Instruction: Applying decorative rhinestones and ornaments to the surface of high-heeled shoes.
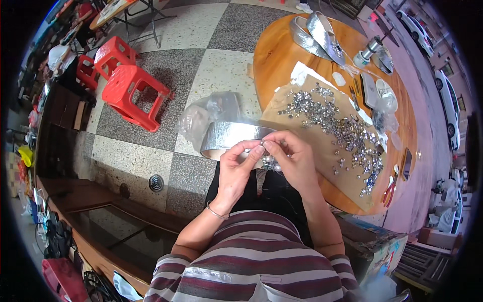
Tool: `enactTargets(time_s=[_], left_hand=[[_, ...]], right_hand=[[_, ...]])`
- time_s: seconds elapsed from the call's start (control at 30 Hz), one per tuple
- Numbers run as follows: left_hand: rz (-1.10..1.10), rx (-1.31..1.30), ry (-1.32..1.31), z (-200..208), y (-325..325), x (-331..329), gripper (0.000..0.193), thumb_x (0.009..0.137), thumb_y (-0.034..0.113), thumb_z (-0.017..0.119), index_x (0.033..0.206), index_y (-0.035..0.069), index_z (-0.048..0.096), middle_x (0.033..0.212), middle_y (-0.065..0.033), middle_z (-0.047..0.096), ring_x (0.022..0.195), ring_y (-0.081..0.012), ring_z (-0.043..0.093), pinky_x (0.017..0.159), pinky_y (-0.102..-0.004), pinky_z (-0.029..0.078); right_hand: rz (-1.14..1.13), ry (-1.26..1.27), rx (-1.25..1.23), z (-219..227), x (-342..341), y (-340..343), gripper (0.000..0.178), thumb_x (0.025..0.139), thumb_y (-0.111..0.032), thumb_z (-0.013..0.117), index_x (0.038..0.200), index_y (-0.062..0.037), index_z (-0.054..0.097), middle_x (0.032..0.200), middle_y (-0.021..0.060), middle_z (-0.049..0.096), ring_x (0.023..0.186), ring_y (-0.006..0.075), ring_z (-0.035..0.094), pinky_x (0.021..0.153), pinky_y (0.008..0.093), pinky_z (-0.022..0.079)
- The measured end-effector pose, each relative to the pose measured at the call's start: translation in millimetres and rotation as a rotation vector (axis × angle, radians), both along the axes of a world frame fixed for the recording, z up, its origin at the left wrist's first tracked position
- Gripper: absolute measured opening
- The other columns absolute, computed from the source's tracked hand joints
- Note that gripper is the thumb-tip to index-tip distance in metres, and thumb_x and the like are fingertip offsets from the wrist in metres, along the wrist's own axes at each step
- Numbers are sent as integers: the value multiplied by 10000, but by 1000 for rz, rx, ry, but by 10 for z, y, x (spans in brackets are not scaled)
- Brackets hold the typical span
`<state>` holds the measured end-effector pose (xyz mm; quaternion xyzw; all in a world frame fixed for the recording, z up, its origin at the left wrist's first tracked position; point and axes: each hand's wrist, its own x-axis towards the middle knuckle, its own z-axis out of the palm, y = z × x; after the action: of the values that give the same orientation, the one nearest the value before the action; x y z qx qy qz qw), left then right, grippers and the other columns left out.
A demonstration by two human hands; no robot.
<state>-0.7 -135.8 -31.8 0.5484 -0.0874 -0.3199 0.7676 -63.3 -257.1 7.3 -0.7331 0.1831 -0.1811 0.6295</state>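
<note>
"Hands?"
"Left hand (pixel 236 166) and right hand (pixel 297 158) both pinch closed on the silver shoe (pixel 232 133) near its jewelled end, left of the table (pixel 274 45)."
"The plastic bag (pixel 195 121)?"
"Beside the shoe; contents unclear."

Shoes (pixel 306 39) lie on the table (pixel 274 50) behind gems (pixel 363 136) on paper (pixel 352 194); stools (pixel 124 81) stand left of the table.

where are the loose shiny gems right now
In the head view, the loose gems lie scattered over brown paper on the wooden table, beyond and to the right of the person's right hand.
</note>
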Motion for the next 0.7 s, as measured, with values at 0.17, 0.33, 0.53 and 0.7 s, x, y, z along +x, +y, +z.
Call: enactTargets(time_s=[0.17,0.33,0.53,0.7], left_hand=[[43,-120,78,90,146,14,145,865,98,600,982,18,626,898,-26,630,831,-66,544,782,-212,429],[35,-214,162,225,249,48,119,872,99,579,939,11,625,895,-31,634,835,-80,553,792,-217,417],[28,-192,106,280,317,27,107,869,85,575,926,9,623,897,-22,628,837,-83,555,794,-215,413],[-1,-83,-73,324,381,13,112,874,91,579,929,2,619,866,-7,620,805,-61,535,749,-198,417]], right_hand=[[-41,-29,-127,152,-3,187,123,840,-58,610,941,2,645,782,23,588,713,48,543,622,179,430],[-63,-27,-270,168,-68,295,136,816,-32,615,945,-18,656,750,77,601,646,114,564,579,233,447],[-47,-24,-347,223,-91,346,123,808,-34,627,925,-12,656,739,82,591,655,122,567,574,233,440],[-20,48,-257,273,-136,356,110,812,-41,630,915,-9,653,758,59,601,659,102,560,571,228,435]])
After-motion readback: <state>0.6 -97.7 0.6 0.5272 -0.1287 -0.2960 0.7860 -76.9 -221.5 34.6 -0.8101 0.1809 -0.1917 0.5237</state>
